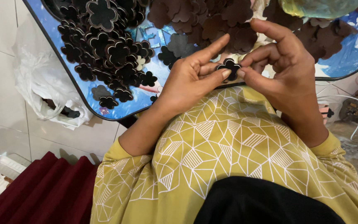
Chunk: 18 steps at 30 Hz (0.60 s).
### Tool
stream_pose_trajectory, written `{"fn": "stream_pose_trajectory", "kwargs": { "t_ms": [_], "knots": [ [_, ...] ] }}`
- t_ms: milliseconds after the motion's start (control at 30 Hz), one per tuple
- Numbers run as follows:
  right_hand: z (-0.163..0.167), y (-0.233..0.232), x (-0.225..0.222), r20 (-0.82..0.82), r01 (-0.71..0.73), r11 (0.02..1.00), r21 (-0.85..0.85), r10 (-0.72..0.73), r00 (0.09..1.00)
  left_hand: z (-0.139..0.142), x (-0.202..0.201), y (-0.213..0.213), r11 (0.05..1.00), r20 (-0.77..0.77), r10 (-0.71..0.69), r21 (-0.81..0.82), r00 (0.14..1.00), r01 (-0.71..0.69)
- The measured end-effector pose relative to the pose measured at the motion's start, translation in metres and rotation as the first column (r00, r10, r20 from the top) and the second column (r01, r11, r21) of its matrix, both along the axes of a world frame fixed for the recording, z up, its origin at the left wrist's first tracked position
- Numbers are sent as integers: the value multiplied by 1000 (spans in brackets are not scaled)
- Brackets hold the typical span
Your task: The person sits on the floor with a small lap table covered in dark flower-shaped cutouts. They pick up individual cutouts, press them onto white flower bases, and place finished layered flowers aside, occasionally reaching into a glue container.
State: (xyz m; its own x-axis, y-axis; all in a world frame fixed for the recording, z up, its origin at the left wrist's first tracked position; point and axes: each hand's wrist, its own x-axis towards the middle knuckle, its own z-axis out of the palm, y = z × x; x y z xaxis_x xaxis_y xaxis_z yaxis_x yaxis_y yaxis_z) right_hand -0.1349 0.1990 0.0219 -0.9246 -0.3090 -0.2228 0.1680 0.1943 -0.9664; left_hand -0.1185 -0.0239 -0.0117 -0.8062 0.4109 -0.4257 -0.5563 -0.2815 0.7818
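While a small dark flower-shaped piece (228, 66) sits pinched between your two hands just above the near edge of the tray table (79, 93), your left hand (191, 79) grips it with thumb and curled fingers, the index finger stretched out past it. Your right hand (278, 62) closes on the same piece from the other side, thumb tip touching its edge and the other fingers bent over it. Just beyond your left hand, a heap of dark flower pieces with pale rims (108, 45) lies on the blue picture-printed tray surface. A second heap of plain brown flower pieces (212, 20) spreads behind both hands. A white plastic bag (42, 79) hangs off the tray's left side against the pale tiled floor. Your yellow patterned garment (228, 145) fills the foreground.
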Motion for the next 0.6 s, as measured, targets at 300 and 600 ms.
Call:
{"fn": "stream_pose_trajectory", "kwargs": {
  "t_ms": [300,600],
  "knots": [
    [-6,5,0,39,20,999,-39,-18,999,-4,1,9,990,-72,115,-74,991,-120],
    [-14,8,-3,132,67,987,-147,-47,990,-4,-2,10,992,-14,128,3,992,-128]
  ]
}}
